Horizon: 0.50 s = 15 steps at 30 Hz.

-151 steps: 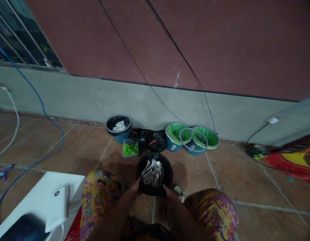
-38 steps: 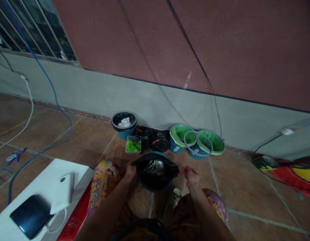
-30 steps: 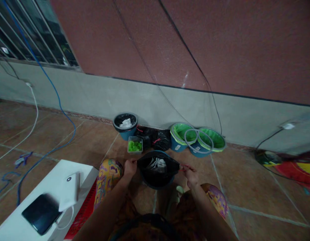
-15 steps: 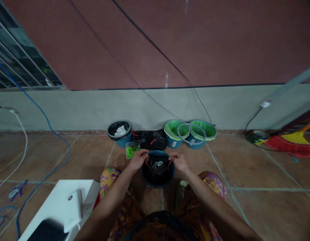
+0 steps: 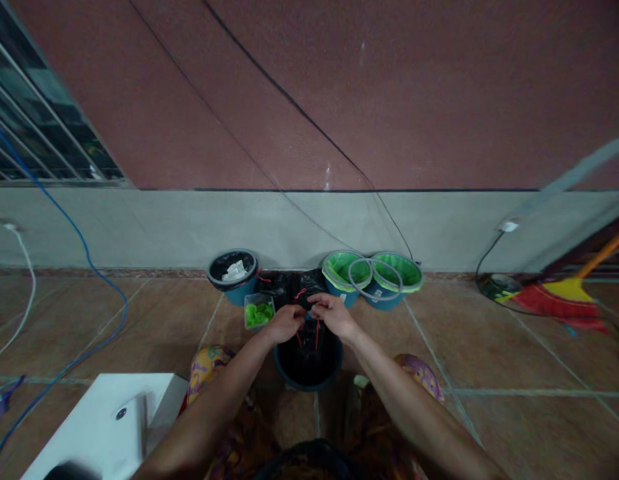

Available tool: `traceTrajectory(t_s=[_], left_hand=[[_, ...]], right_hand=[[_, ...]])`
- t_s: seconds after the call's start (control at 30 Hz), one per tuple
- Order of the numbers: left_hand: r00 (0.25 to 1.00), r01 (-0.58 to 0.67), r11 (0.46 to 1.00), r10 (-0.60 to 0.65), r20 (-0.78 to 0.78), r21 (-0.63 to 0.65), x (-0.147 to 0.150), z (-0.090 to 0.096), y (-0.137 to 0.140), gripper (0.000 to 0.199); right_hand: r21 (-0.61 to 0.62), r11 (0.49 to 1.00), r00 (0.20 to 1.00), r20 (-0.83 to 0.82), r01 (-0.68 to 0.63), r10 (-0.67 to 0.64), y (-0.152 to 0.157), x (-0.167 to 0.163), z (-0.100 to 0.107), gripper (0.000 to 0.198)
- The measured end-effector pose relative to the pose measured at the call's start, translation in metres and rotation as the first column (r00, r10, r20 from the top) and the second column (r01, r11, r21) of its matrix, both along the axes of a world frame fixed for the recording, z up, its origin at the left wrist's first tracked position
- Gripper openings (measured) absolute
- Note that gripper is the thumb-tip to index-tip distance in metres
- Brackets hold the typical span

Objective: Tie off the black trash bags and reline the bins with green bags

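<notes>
In the head view, a blue bucket (image 5: 309, 386) holding a black bag (image 5: 309, 348) stands on a brown tiled floor (image 5: 164, 320) before a maroon-and-grey wall (image 5: 269, 223); above it the left hand (image 5: 286, 324) and right hand (image 5: 335, 316), fingers nearly closed, pinch the bag's red drawstrings (image 5: 317, 335).

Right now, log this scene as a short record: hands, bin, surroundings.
Hands: left hand and right hand close together, holding red drawstrings
Bin: round bin below both hands
Liner: black bag inside the bin
Left: blue bin lined in black; tub with green contents
Right: two green-lined bins
Behind: black sacks near the wall
</notes>
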<state>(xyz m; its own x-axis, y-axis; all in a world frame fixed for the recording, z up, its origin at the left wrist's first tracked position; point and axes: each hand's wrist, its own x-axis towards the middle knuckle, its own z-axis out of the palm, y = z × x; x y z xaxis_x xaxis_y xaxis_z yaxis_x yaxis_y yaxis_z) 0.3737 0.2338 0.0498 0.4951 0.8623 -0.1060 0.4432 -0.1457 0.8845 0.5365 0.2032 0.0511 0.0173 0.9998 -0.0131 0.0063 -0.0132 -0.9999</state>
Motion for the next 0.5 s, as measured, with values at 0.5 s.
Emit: traceTrajectory(t_s=[0.5], left_hand=[[0.921,0.105,0.973,-0.018,-0.390,0.204,0.010,0.044,0.006,0.034]], right_hand=[[-0.124,0.986,0.828,0.538,-0.110,0.160,0.003,0.000,-0.010,0.049]])
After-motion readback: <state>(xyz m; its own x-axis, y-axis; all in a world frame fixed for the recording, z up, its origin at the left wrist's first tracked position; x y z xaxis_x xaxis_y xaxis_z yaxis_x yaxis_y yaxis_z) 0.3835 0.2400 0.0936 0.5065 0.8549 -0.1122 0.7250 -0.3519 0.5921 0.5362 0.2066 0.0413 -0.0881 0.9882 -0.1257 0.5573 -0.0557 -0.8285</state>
